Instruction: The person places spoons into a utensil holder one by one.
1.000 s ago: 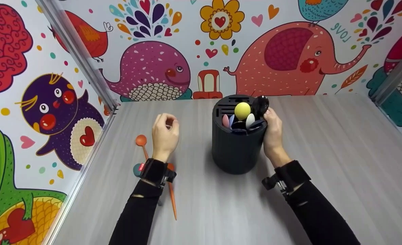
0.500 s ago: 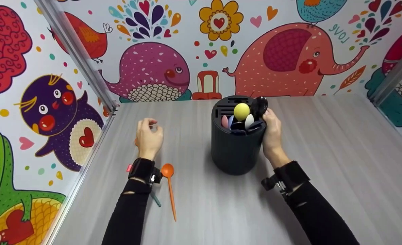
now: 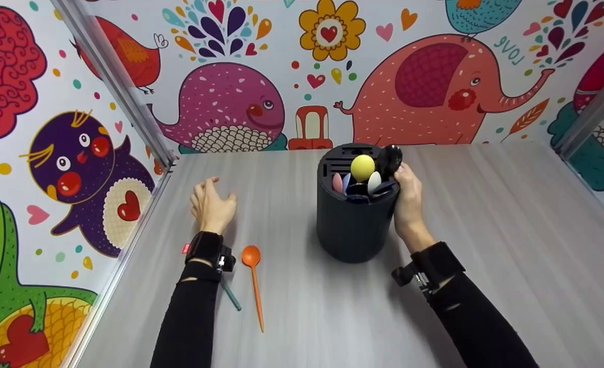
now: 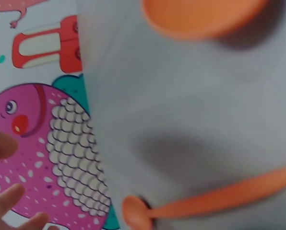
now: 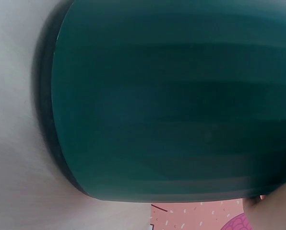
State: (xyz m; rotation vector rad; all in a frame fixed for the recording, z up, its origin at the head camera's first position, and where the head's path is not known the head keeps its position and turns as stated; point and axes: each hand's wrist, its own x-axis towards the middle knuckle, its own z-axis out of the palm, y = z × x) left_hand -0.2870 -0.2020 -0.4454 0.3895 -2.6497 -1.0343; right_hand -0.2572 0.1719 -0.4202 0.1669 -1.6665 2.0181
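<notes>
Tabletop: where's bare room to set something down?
Free: the table right of the dark holder, out to the right wall; also the near strip between both forearms. Crowded: left side, with the left hand, orange spoon and teal handle.

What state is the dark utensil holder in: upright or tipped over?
Upright. The dark utensil holder stands on its base on the table, utensil heads poking out the top, and the right hand grips its side.

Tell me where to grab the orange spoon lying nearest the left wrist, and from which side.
Pinch the thin handle of the orange spoon near its middle, coming straight down from above. It lies flat on the table, bowl toward the wall, with bare tabletop on its right. The left hand is open and close by.
</notes>
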